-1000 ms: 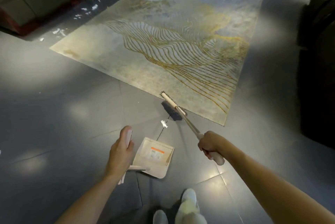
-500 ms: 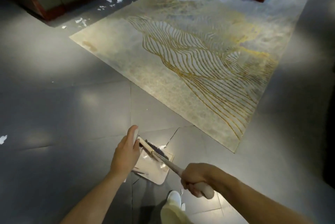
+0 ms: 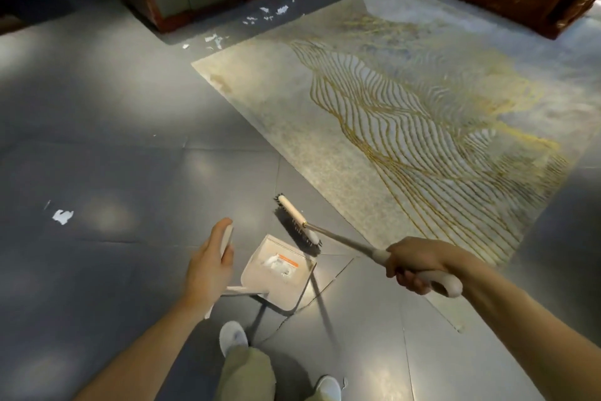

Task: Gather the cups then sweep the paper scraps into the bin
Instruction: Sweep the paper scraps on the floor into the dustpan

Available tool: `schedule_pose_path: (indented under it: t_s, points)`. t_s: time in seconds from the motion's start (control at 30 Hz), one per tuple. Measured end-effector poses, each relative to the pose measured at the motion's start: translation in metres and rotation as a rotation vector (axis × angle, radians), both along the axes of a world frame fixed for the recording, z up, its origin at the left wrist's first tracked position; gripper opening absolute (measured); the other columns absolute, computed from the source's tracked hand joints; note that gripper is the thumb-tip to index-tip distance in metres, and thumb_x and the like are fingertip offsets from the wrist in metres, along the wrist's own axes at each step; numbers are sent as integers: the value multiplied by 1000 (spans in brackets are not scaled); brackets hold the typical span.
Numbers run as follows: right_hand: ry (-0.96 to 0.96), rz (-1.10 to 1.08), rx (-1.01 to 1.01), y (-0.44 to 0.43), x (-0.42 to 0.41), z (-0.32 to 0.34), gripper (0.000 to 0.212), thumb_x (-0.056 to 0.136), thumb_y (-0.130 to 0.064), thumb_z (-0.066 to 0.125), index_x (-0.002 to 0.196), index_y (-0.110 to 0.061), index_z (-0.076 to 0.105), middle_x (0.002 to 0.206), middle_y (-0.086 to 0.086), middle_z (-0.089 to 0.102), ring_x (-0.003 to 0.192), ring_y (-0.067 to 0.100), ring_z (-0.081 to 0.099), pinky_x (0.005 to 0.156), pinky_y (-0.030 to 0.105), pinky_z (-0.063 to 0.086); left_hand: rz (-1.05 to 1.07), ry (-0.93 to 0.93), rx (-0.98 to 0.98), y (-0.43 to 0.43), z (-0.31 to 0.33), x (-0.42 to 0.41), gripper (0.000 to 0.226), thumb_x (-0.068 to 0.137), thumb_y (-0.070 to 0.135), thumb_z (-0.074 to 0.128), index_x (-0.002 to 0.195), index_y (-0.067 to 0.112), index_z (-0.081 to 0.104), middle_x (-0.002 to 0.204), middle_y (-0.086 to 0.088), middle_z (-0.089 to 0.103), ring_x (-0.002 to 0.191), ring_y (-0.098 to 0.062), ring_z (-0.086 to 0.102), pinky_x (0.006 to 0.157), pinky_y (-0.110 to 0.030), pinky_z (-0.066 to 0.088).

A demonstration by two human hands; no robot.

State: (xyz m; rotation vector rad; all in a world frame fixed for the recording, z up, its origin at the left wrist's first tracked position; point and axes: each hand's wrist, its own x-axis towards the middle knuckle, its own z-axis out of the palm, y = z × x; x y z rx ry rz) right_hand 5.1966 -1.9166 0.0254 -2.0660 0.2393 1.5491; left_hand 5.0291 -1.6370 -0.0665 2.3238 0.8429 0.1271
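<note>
white dustpan [image 3: 260,283] with paper scraps [image 3: 276,263] inside, left hand [image 3: 211,265] wrapped round its handle, right hand [image 3: 413,265] gripping the broom [image 3: 341,242], brush head just beside the pan's far edge

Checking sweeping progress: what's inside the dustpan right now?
A crumpled white paper scrap lies in the dustpan, by its orange-and-white label. The brush head covers the pan's far corner, so anything there is hidden.
</note>
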Motion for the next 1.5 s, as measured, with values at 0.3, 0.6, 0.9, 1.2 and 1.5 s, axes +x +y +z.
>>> schedule_pose_path:
  t_s: [0.3, 0.6, 0.9, 1.2, 1.5]
  points:
    - [-285, 153, -128, 132, 53, -73, 10, 87, -4, 49, 85, -3, 58, 46, 4, 55, 38, 12, 50, 39, 19, 40, 2, 81, -97, 121, -10, 49, 41, 98, 22, 44, 137, 32, 35, 119, -10, 55, 92, -18, 50, 73, -31, 45]
    - [-8, 262, -174, 243, 17, -96, 36, 87, -7, 55, 123, -7, 48, 83, 11, 62, 63, 15, 56, 65, 27, 54, 0, 168, -46, 208, -22, 106, 46, 99, 19, 42, 141, 29, 28, 114, -12, 56, 85, -15, 45, 70, -31, 40]
    - [235, 151, -34, 321, 28, -14, 37, 89, 5, 45, 124, -5, 48, 47, -1, 45, 34, 4, 39, 35, 14, 33, -2, 141, -52, 248, -16, 77, 46, 98, 22, 43, 141, 29, 28, 108, -6, 55, 82, -13, 51, 64, -21, 40]
    - [98, 312, 36, 462, 9, 10, 13, 90, 3, 51, 94, -9, 55, 57, 5, 50, 42, 7, 40, 36, 16, 36, 353, 49, -42, 355, -6, -25, 45, 97, 20, 46, 140, 28, 35, 129, -13, 55, 114, -35, 54, 90, -43, 45]
    - [-127, 624, 173, 661, -17, -23, 8, 92, -17, 59, 86, -12, 61, 58, 3, 55, 48, 11, 48, 52, 22, 43, 851, -38, -82, 473, -15, -111, 38, 95, 23, 48, 130, 35, 40, 103, -18, 64, 86, -39, 60, 76, -39, 45]
